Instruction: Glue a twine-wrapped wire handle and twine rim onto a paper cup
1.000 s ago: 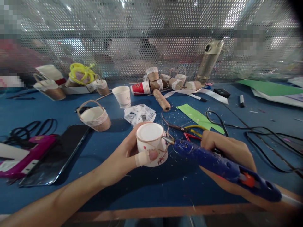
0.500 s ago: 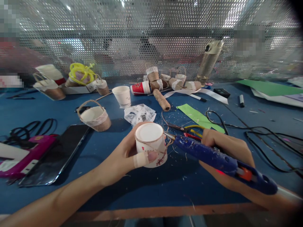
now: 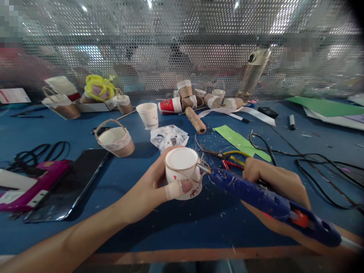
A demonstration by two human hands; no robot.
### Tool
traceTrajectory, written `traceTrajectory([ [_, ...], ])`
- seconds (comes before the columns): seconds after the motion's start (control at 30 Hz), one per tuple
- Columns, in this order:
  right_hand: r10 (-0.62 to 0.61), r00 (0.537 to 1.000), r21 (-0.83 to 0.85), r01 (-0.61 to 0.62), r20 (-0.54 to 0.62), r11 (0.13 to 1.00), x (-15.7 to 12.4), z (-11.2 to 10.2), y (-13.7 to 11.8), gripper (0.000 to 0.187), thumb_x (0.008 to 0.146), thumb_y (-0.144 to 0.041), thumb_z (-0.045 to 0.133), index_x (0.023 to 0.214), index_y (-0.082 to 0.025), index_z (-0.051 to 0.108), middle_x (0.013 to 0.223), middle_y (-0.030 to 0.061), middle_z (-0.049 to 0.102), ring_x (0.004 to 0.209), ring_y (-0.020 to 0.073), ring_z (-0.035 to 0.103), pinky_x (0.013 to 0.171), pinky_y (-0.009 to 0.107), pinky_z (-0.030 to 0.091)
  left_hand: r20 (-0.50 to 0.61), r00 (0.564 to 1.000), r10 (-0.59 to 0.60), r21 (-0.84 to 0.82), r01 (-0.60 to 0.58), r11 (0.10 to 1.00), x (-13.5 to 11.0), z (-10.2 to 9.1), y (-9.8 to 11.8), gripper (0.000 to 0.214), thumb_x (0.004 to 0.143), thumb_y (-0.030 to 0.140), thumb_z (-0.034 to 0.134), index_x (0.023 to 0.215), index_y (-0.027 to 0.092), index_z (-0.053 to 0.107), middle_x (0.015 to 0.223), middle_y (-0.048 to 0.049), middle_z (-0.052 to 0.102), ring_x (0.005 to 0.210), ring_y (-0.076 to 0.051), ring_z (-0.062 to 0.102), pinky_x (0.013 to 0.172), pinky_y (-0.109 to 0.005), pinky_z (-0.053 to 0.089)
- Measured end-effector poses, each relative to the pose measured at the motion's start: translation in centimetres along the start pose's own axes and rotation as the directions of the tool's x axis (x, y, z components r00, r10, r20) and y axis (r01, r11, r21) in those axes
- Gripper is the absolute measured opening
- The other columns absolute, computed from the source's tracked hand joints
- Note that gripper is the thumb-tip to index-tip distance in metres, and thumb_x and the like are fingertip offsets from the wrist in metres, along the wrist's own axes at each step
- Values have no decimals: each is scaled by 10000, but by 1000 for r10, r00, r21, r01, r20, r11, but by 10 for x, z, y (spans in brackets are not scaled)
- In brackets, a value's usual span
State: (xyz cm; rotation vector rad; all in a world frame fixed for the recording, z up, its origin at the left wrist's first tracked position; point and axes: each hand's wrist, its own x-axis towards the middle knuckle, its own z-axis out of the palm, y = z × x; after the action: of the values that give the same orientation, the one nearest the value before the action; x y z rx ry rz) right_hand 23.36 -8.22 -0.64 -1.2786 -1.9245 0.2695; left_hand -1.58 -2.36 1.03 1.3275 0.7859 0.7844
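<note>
My left hand [image 3: 159,184] is wrapped round a white paper cup [image 3: 182,159], turned bottom up and held above the table; its thumb wears a bandage. Twine circles the cup near its upturned base, with a loose loop at the right. In my right hand [image 3: 275,182] is a blue hot glue gun [image 3: 250,191], a glue stick showing at its rear end. The gun's metal nozzle is at the cup's right side, by the twine. Just beyond lie scissors [image 3: 220,154] with yellow and red handles and a crumpled piece of white lace [image 3: 169,137].
A twine-covered basket [image 3: 118,142] stands left of the cup, near a phone [image 3: 71,185] and a purple power strip [image 3: 47,182]. Behind are a paper cup [image 3: 148,115], a twine roll [image 3: 195,120] and several small baskets. Black cable [image 3: 318,155] and green paper [image 3: 241,142] lie at right.
The cup sits slightly farther right in view, and the glue gun has shifted a little right and down. Its nozzle stays at the cup's side; both grips are unchanged.
</note>
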Motion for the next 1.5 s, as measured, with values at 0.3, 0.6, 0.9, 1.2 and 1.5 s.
traceTrajectory([
  [0.3,2,1000,-11,-2,1,1000,2,-1,-1,259,778,-54,589,686,-223,415,666,-43,463,595,113,420,554,253,305,-23,1000,13,47,-12,999,0,0,-1,517,746,380,801,1190,252,567,1063,-30,653,991,-242,607,874,-330,484],
  [0.6,6,1000,-9,-5,5,1000,3,-1,-1,244,761,-77,601,688,-229,424,661,-43,465,583,117,412,545,262,302,-14,998,53,121,-51,991,3,-3,-1,464,769,366,790,1160,236,577,1055,-36,636,983,-237,601,880,-331,498],
  [0.9,-83,996,-45,84,15,995,1,1,2,262,783,-110,639,721,-235,416,670,-44,464,565,113,427,522,256,320,-25,993,113,324,-98,941,7,-10,-6,489,786,292,769,1207,218,531,1070,-47,654,956,-228,629,826,-319,528],
  [1.2,-123,990,359,138,-66,923,10,11,-6,196,782,-102,697,838,-240,569,836,15,638,757,191,633,690,323,517,2,990,140,270,-135,953,7,-4,-7,486,773,288,799,1161,230,513,1014,-2,617,902,-171,632,762,-238,532],
  [1.5,-35,997,488,-3,68,873,19,23,-15,349,738,-133,814,954,-286,587,1012,-11,716,893,176,712,764,268,594,58,997,54,144,-62,988,5,5,-6,480,798,250,793,1142,258,459,1009,31,666,901,-143,673,769,-212,535],
])
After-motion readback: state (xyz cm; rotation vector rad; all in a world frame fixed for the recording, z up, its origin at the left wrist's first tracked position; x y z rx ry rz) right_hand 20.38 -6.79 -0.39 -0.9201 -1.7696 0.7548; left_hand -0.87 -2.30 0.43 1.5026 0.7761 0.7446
